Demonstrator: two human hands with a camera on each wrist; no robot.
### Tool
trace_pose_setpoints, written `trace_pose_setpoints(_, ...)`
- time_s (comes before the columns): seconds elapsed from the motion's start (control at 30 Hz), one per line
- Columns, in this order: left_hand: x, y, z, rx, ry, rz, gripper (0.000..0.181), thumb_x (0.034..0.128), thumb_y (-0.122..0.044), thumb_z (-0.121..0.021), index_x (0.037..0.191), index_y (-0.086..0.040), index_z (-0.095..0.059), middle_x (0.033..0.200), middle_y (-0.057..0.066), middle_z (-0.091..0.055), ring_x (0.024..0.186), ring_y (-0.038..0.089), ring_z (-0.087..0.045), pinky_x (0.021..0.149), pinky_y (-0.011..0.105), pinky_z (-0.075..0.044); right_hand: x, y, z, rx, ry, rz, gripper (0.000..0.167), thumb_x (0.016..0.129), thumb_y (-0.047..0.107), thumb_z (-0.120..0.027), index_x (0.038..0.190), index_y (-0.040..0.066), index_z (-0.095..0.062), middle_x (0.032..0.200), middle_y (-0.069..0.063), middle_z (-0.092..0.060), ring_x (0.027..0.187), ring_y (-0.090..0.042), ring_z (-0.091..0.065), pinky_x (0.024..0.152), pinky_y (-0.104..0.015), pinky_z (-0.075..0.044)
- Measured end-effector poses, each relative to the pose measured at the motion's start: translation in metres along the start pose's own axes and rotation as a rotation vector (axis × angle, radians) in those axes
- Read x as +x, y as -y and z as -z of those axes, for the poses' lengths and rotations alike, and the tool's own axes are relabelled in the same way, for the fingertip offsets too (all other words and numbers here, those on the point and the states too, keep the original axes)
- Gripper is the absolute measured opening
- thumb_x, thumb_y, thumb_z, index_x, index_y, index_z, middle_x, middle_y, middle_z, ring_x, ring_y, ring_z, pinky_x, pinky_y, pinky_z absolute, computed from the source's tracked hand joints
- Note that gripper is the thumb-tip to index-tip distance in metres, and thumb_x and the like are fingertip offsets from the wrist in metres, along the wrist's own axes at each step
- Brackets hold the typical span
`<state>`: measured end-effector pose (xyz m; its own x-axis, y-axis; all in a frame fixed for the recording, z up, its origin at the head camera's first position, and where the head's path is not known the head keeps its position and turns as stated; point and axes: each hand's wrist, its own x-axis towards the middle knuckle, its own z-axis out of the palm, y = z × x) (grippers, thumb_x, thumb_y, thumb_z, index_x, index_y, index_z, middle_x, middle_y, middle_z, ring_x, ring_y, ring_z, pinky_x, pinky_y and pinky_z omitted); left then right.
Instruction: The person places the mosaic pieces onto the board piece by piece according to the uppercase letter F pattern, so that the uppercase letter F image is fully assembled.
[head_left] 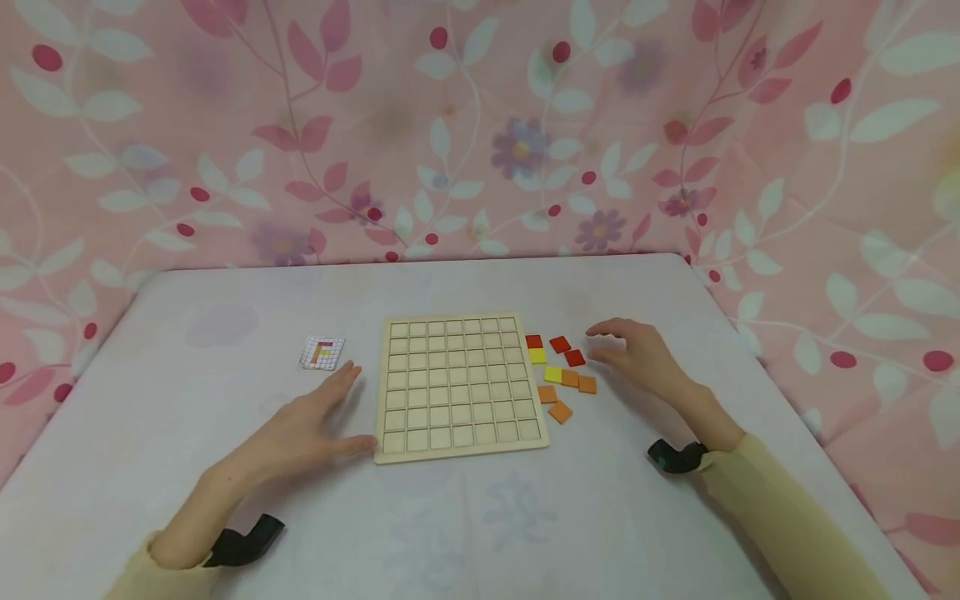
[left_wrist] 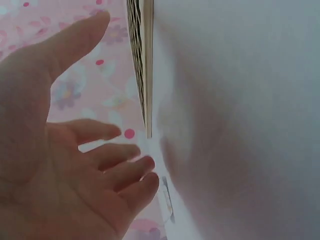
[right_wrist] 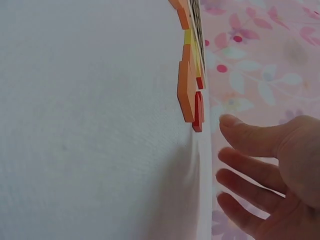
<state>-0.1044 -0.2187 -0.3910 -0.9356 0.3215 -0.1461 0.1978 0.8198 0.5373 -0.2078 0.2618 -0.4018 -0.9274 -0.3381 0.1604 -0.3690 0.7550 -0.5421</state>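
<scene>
Gridded board (head_left: 463,387): one, pale wood, lying flat mid-worktop (head_left: 465,525); we count seven columns by seven rows of square recesses, every one bare.
Red tiles (head_left: 559,344): three; we find one just beside the board's right edge and two a little farther right, near each other.
Yellow tiles (head_left: 552,373): two; one sits against the red tile by the board, the other begins a short row.
Orange tiles (head_left: 587,384): four; two continue that row rightward, and two lie nearer the worktop's front, the nearest turned askew.
Printed card (head_left: 322,352): left of the board, bearing a small grid with red, orange and yellow squares; single or stacked, we cannot tell.
Left hand (head_left: 296,437): one, spread wide, thumb well apart from extended fingers, holding nothing; thumb tip at the board's near left corner, contact uncertain to us.
Right hand (head_left: 645,358): one, loosely opened, fingers gently bent, holding nothing; we see it just right of the red pair.
Black wrist devices (head_left: 247,542): two, one per wrist.
Sleeves (head_left: 787,517): two, pale yellow.
Floral cloth (head_left: 465,125): pink, behind the worktop.
</scene>
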Motion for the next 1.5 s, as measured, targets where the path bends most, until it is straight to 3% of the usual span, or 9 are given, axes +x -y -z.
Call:
trace_pose_setpoints(0.2,0.002,-0.001,-0.011,-0.055,0.041,-0.105,0.105,0.0785,-0.059,-0.078,0.157,-0.008,-0.031,0.166,0.01,-0.023,0.15,0.036,-0.026,0.116,0.06,-0.028,0.0,-0.004,-0.006,0.113,0.073,0.007,0.032,0.087,0.012,-0.079,0.117,0.007,-0.071,0.118,-0.008,-0.07,0.11,-0.027,-0.061,0.096,-0.051,-0.053)
trace_pose_setpoints(0.5,0.002,0.0,-0.017,-0.099,0.065,-0.156,0.097,0.0817,-0.046,-0.08,0.157,-0.008,-0.032,0.165,0.006,-0.025,0.151,0.034,-0.024,0.118,0.056,-0.025,0.0,-0.011,-0.014,0.117,0.051,0.064,0.027,0.085,0.008,-0.08,0.111,0.008,-0.074,0.111,-0.006,-0.072,0.104,-0.024,-0.063,0.095,-0.05,-0.053)
trace_pose_setpoints(0.7,0.003,0.001,-0.02,-0.094,0.05,-0.163,0.095,0.0815,-0.045,-0.08,0.156,-0.01,-0.034,0.164,0.006,-0.028,0.15,0.039,-0.024,0.117,0.06,-0.025,0.001,-0.01,-0.016,0.146,0.039,0.069,0.025,0.084,0.007,-0.08,0.108,0.01,-0.075,0.105,-0.002,-0.073,0.099,-0.019,-0.063,0.096,-0.048,-0.053)
trace_pose_setpoints(1.07,0.002,-0.003,-0.018,-0.037,0.037,-0.15,0.096,0.081,-0.053,-0.077,0.156,-0.011,-0.035,0.162,0.01,-0.033,0.147,0.042,-0.031,0.111,0.067,-0.029,0.0,-0.012,-0.016,0.145,0.013,0.085,0.021,0.085,0.012,-0.081,0.105,0.012,-0.075,0.105,0.0,-0.073,0.103,-0.02,-0.063,0.098,-0.049,-0.051)
trace_pose_setpoints(1.27,0.004,-0.005,-0.021,-0.019,0.022,-0.157,0.096,0.0796,-0.049,-0.08,0.155,-0.009,-0.036,0.161,0.01,-0.035,0.147,0.037,-0.033,0.113,0.06,-0.033,0.003,-0.006,-0.01,0.156,-0.031,0.029,0.02,0.087,0.025,-0.079,0.104,0.015,-0.075,0.106,0.0,-0.073,0.106,-0.021,-0.062,0.097,-0.05,-0.049)
trace_pose_setpoints(1.5,0.005,-0.006,-0.024,-0.025,0.041,-0.12,0.101,0.0783,-0.053,-0.08,0.157,-0.01,-0.033,0.162,0.01,-0.032,0.148,0.035,-0.031,0.115,0.056,-0.032,0.022,0.019,-0.012,0.212,-0.03,0.122,0.023,0.083,0.015,-0.082,0.104,0.009,-0.075,0.1,-0.003,-0.075,0.098,-0.022,-0.066,0.092,-0.052,-0.052)
